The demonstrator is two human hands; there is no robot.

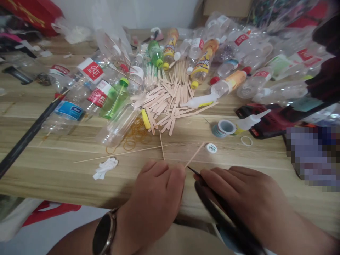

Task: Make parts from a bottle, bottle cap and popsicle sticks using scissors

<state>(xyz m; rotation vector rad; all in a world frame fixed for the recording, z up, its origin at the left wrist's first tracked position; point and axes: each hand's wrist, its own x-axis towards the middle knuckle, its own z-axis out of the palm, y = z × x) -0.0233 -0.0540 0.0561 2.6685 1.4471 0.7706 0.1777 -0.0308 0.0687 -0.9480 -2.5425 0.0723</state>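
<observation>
My left hand [159,194], with a watch on its wrist, is closed on a thin wooden stick [196,153] at the front of the table. The stick slants up and to the right out of the fist. My right hand [239,198] is wrapped round a dark pointed tool [212,198], blurred by motion. Its tip lies close to the stick, just right of my left hand; whether they touch is hard to tell. Another short stick [162,145] lies beyond my left knuckles. A white bottle cap [211,148] sits to the right of the held stick.
Flat wooden sticks [170,102] lie heaped mid-table, with plastic bottles [204,63] behind and on both sides. Rubber bands [132,134], a tape roll [223,128], a glue bottle [249,122] and a crumpled white piece [105,168] are nearer. A dark bar [29,136] crosses the left side.
</observation>
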